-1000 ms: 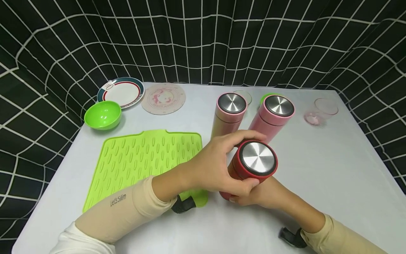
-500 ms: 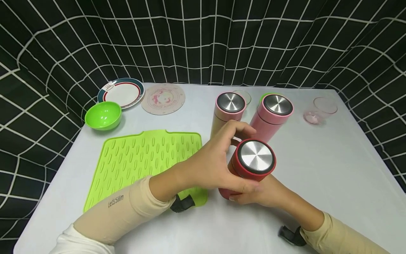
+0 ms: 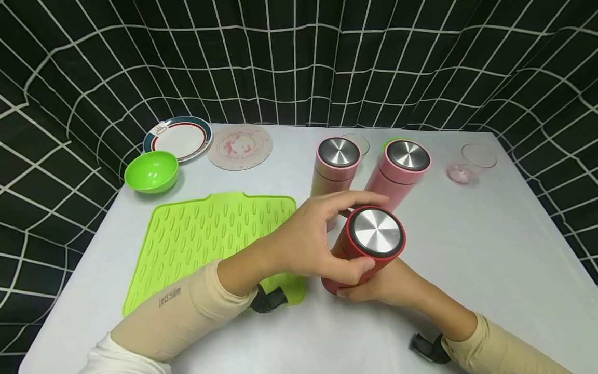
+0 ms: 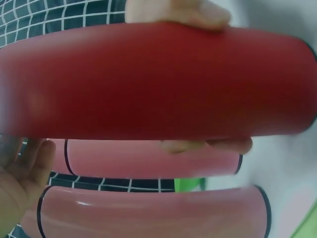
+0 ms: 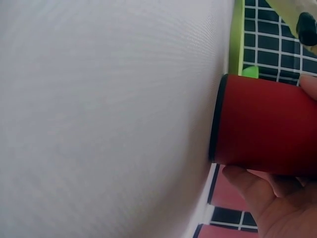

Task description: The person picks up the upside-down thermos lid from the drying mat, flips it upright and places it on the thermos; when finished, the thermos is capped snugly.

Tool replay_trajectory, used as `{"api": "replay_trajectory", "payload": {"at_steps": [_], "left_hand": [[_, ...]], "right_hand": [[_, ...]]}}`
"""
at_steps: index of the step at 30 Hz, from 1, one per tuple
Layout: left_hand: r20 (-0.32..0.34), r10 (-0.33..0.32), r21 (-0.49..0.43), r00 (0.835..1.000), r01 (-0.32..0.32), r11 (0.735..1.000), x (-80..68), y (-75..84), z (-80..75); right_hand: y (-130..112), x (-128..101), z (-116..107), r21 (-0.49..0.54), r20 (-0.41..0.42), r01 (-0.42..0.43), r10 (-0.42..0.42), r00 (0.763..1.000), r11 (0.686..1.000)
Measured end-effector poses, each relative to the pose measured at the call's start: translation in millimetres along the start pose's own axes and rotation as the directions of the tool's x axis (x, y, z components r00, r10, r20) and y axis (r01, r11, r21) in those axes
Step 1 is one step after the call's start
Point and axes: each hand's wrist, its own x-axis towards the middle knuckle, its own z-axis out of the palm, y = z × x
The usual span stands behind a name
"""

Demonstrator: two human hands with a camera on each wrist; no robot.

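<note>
A red flask [image 3: 362, 259] with a steel-topped cap [image 3: 376, 232] stands on the white table [image 3: 490, 249], leaning slightly. My left hand [image 3: 322, 236] wraps its thumb and fingers round the flask's top, just under the cap. From behind and below, my right hand [image 3: 392, 283] grips the flask's lower body. The left wrist view is filled by the red flask [image 4: 158, 82], with fingertips [image 4: 181, 12] over it. In the right wrist view the red flask's base [image 5: 267, 126] rests on the table, my fingers [image 5: 262, 196] under it.
Two pink flasks [image 3: 337, 163] [image 3: 401, 169] stand just behind the red one. A green ribbed mat [image 3: 210, 234] lies to the left. At the back left are a green bowl [image 3: 151, 170], a plate [image 3: 177, 137] and a round coaster [image 3: 240, 145]. Clear glasses [image 3: 469, 163] sit back right.
My left hand's fingers drew back from the cap's far side, then reached round it again, and the thumb slid along the near side. The flask and right hand stayed almost still.
</note>
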Motion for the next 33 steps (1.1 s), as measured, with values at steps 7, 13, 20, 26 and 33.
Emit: {"api": "replay_trajectory", "payload": {"at_steps": [7, 13, 20, 26, 33], "left_hand": [[0.000, 0.008, 0.017, 1.000, -0.008, 1.000, -1.6, -3.8, -1.4], [0.014, -0.021, 0.041, 1.000, 0.020, 0.999, -0.3, -5.4, 1.6], [0.034, 0.000, -0.048, 0.999, 0.001, 0.999, 3.0, -5.2, 4.2], [-0.050, -0.050, 0.060, 0.997, 0.053, 0.997, 2.1, -2.5, 7.9], [0.118, -0.129, -0.202, 0.984, 0.151, 0.968, 6.3, -8.3, -1.2]], "right_hand": [[14, -2, 2, 0.015, 0.001, -0.060, 0.060, 0.998, 0.998], [17, -6, 0, -0.001, 0.006, -0.044, 0.044, 0.999, 0.999], [15, -5, -1, -0.039, 0.013, -0.068, 0.068, 0.998, 0.997], [15, -8, -3, -0.068, 0.002, -0.104, 0.104, 0.995, 0.992], [14, -8, -4, -0.097, -0.012, -0.173, 0.173, 0.985, 0.980]]}}
